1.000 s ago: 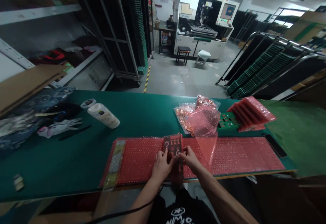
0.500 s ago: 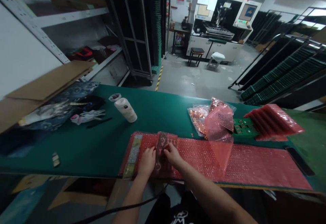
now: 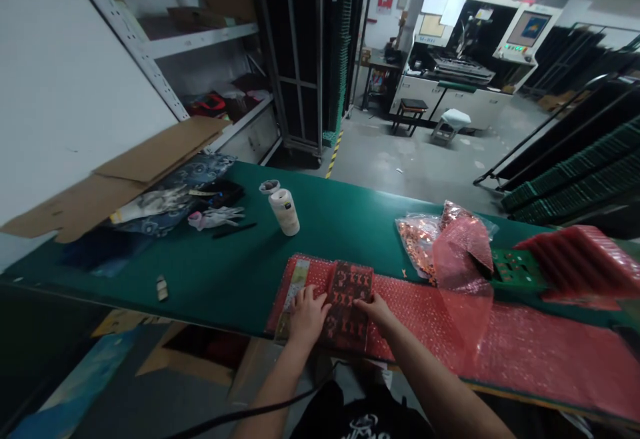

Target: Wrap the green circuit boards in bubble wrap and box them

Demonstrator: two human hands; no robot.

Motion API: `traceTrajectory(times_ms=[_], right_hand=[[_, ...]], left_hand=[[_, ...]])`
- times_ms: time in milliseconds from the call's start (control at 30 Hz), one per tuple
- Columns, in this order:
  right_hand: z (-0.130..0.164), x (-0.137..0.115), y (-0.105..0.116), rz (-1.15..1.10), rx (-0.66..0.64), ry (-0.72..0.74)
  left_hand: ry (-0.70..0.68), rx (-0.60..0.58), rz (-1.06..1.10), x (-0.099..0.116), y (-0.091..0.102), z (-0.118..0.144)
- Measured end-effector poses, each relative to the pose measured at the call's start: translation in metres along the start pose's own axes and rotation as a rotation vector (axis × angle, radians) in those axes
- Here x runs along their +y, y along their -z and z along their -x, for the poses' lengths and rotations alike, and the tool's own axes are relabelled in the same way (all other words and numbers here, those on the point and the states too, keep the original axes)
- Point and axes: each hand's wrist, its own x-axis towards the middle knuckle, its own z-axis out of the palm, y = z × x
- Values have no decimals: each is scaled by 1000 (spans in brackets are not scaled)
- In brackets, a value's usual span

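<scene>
A dark red rectangular board patterned with pale figures point(image 3: 349, 304) lies flat on the long sheet of red bubble wrap point(image 3: 500, 342), at the near edge of the green counter point(image 3: 220, 272). The left hand point(image 3: 306, 314) rests spread on the board's left edge, fingers loosely open and pressing rather than gripping; the right hand point(image 3: 376, 308) touches its right edge with extended fingertips. Flanking it this way looks meant to keep the board square and flat against the cushioning beneath. Just left of the left hand, a pale printed strip point(image 3: 291, 290) lies along the wrap's end.

Beyond the right hand sit clear bags of small copper-coloured parts point(image 3: 420, 238), a loose pink bubble pouch point(image 3: 465, 252), a green circuit board point(image 3: 517, 270) and a stack of red wrapped packs point(image 3: 583, 262). Farther out from the left hand stand a white roll point(image 3: 285, 211), a white glove point(image 3: 216, 216), a black pen point(image 3: 235, 229) and a brown cardboard sheet point(image 3: 125, 172). Across the grey floor are black racks holding green boards point(image 3: 570, 186), metal shelving point(image 3: 200, 39) and a white machine with a screen point(image 3: 480, 46).
</scene>
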Motion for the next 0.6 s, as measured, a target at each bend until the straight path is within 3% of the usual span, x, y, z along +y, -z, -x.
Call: traceTrajectory(times_ms=[133, 333, 600], right_hand=[[9, -10, -3, -177, -115, -54], [18, -13, 3, -331, -220, -42], [15, -5, 20, -394, -136, -218]], left_hand=[[182, 160, -67, -24, -2, 3], [264, 86, 26, -55, -13, 0], [424, 151, 413, -68, -24, -8]])
